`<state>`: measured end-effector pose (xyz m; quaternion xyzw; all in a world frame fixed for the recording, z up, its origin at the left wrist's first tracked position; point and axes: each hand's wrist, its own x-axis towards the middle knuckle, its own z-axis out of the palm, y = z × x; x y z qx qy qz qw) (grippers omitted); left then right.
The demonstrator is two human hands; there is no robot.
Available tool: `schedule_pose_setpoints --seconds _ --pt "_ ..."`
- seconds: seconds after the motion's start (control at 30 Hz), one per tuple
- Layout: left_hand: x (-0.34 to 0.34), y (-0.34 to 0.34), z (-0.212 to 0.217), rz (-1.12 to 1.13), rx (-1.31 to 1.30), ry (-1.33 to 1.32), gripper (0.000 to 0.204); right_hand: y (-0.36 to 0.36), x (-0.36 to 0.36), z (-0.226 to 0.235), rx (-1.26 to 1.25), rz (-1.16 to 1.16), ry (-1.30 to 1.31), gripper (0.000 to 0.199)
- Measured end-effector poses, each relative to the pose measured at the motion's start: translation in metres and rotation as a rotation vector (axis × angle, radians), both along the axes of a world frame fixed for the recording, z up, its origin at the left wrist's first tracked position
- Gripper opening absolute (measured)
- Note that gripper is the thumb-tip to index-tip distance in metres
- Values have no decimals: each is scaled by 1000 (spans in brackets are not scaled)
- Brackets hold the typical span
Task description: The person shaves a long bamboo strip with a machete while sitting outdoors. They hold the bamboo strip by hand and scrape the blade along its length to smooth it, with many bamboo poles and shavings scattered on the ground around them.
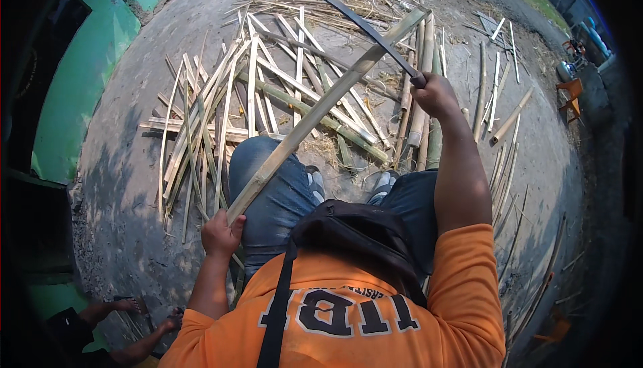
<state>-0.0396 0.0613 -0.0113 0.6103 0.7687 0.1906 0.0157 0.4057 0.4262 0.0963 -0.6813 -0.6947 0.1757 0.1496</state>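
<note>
My left hand (223, 234) is closed around the near end of a long split bamboo strip (301, 130). The strip slants up and away to the right, passing over my left knee. In my right hand (437, 95) is the dark handle of a machete (362, 21), gripped in a fist. Its long, slightly curved blade points far left and crosses the strip close to the strip's far end. Whether the blade touches or only overlaps it in view, I cannot tell.
Split bamboo strips (251, 86) lie heaped ahead and to the left. Whole bamboo poles (418, 106) lie ahead on the concrete ground. A black bag (355, 234) rests at my waist. Another person's legs (137, 351) show at lower left. An orange chair (570, 96) stands far right.
</note>
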Motion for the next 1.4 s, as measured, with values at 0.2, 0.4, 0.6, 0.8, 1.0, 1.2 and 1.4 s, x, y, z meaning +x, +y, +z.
schedule_pose_setpoints --seconds 0.2,0.4,0.6,0.8,1.0,1.2,1.4 --pt "5 -1 10 -8 -42 11 71 -5 -7 -7 19 84 75 28" --pt "2 -2 1 -15 -15 -51 70 -42 -43 7 192 262 -3 19" --pt "1 4 8 -7 -15 -40 69 15 21 -33 126 21 228 23" --pt "3 2 23 -27 -70 -30 67 5 17 -26 86 2 206 25" --pt "0 1 6 -41 -49 -54 68 -26 -18 -4 167 301 174 19" --pt "-3 1 6 -40 -32 -126 70 3 8 -20 29 150 310 26" --pt "2 6 21 -45 -120 -135 71 20 25 -51 -56 -43 522 26"
